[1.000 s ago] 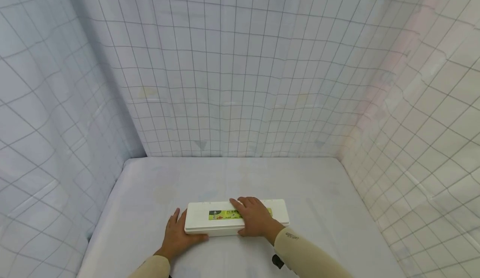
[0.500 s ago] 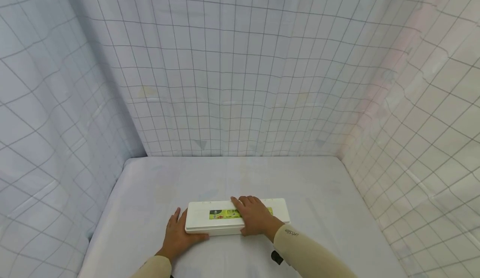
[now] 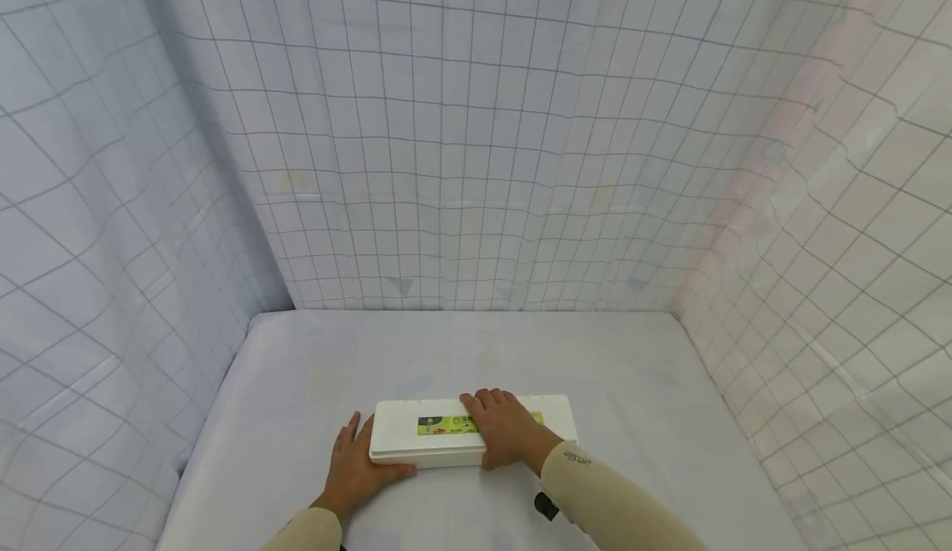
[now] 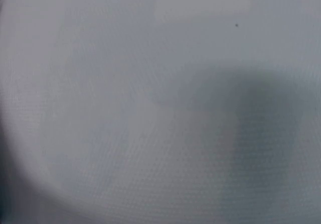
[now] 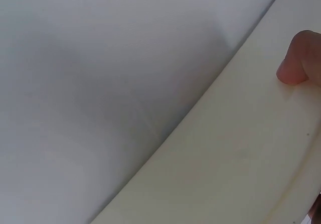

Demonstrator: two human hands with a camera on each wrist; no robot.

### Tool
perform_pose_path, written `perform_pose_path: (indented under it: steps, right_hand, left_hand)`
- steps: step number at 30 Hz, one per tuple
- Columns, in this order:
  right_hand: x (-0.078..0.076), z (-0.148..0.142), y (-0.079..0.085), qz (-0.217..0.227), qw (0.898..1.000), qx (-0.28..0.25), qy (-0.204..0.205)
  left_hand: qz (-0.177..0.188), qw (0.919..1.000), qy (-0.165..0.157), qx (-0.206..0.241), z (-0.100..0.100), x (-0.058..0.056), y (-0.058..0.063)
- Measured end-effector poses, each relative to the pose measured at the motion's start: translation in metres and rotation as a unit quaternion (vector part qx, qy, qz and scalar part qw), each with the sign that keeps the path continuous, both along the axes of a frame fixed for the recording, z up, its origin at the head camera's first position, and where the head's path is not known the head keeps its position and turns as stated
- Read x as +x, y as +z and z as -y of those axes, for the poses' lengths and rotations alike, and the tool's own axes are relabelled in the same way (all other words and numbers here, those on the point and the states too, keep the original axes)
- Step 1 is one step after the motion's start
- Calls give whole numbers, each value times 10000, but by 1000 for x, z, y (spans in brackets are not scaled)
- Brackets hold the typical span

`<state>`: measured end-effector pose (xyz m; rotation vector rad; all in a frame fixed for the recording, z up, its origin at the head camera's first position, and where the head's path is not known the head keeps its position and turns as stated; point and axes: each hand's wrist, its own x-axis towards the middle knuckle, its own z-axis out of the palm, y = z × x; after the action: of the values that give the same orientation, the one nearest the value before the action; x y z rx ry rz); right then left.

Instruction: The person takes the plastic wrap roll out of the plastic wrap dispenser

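Looking down, the head view shows the white box (image 3: pixel 473 431) on the table (image 3: pixel 640 394), left hand (image 3: pixel 355 470) cupping its end, right hand (image 3: pixel 506 431) flat on top; the right wrist view catches only a fingertip (image 5: pixel 296 66) on the lid.

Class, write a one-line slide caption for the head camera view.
Left hand holds the end of a flat white box on a white table, while the right hand rests on its lid.
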<state>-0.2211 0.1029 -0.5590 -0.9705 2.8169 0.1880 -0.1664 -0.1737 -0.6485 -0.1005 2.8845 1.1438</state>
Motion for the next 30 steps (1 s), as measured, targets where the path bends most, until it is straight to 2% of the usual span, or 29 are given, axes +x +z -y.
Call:
perform_pose_path:
  steps: [7, 15, 23, 30]
  right_hand:
    - [-1, 4, 0, 52, 9997, 221, -13]
    - [-3, 5, 0, -8, 9994, 349, 76]
    - [-8, 5, 13, 369, 9992, 161, 49]
    - [-9, 3, 8, 409, 9989, 176, 117]
  left_hand:
    - [-6, 10000, -32, 16, 0, -1, -1]
    - [-207, 9998, -35, -33, -1, 0, 1]
    - [-47, 10000, 70, 29, 0, 0, -3]
    - [-176, 9998, 76, -45, 0, 1, -4]
